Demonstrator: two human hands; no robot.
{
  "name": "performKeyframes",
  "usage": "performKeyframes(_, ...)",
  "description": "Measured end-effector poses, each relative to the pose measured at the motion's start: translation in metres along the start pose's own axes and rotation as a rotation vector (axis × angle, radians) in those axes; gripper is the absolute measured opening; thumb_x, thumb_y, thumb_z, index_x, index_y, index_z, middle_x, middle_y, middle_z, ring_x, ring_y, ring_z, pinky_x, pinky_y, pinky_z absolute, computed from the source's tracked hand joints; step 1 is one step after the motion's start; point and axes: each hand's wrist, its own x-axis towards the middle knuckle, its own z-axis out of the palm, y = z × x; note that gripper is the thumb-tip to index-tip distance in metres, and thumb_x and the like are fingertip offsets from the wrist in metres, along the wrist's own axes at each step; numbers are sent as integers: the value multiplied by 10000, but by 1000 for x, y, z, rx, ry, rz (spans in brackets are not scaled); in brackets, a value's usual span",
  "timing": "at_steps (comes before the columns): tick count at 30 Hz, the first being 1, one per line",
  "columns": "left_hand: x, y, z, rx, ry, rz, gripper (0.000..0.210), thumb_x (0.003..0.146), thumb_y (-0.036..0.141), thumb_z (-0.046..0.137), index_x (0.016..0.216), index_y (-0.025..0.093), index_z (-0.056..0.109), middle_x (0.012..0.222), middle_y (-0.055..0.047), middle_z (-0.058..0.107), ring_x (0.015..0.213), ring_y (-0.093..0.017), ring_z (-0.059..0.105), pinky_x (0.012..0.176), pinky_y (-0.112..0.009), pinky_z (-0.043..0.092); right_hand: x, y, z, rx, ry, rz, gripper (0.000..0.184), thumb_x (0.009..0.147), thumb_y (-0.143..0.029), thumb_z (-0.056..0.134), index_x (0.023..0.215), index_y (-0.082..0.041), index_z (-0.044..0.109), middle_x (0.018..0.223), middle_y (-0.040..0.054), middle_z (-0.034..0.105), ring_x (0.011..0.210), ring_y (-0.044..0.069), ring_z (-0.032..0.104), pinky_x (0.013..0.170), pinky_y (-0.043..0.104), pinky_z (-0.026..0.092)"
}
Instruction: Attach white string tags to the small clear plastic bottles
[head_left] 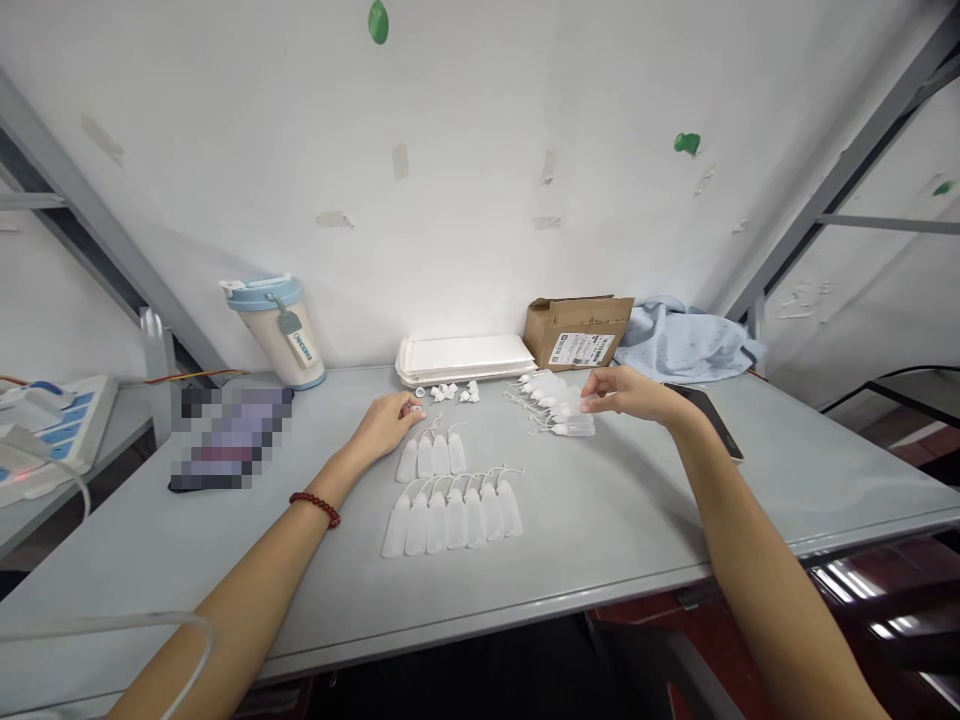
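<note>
My left hand (386,425) rests on the table, fingers pinched round a small white cap (418,409). Several more white caps (444,393) lie in small heaps just beyond it. My right hand (628,392) pinches the end of a small translucent squeeze bottle (568,408) at a pile of similar ones with white tops and thin strings. Between my arms lie two rows of such bottles, strings pointing away from me: a short row (433,458) near my left hand and a longer front row (454,522).
White stacked trays (465,357) and an opened cardboard box (577,332) stand along the wall. A light blue cloth (679,340) and dark phone (709,420) are at right. A tumbler (277,335), a blurred purple item (232,440) and a power strip (82,430) are left.
</note>
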Motion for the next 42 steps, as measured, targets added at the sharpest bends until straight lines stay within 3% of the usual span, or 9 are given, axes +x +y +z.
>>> performKeyframes(9, -1, 0, 0, -9, 1, -9, 249, 762, 354, 511, 871, 167, 634, 680, -16, 601, 669, -188, 544, 633, -282, 403, -1, -7, 3, -97, 23, -74, 244, 583, -341, 690, 598, -182, 505, 747, 27, 607, 809, 205, 555, 675, 288, 399)
performKeyframes(16, -1, 1, 0, -12, -4, -17, 245, 758, 359, 520, 859, 166, 632, 655, -12, 591, 646, -185, 541, 612, -278, 401, 2, -5, 5, -115, 11, -94, 240, 592, -336, 664, 618, -181, 482, 800, 20, 587, 742, 165, 524, 629, 264, 374)
performKeyframes(25, 0, -1, 2, -17, 3, -4, 243, 761, 362, 514, 867, 174, 627, 658, -9, 596, 661, -188, 543, 628, -284, 404, 5, -1, 8, -272, 14, -142, 218, 602, -339, 652, 631, -188, 498, 709, 1, 541, 687, 157, 476, 638, 268, 355)
performKeyframes(42, -1, -3, 3, -19, 20, 15, 256, 765, 372, 505, 873, 177, 632, 660, -8, 598, 662, -188, 548, 622, -280, 406, 8, 5, 10, -373, -34, -103, 195, 611, -336, 642, 691, -186, 547, 749, 7, 500, 699, 163, 481, 598, 252, 345)
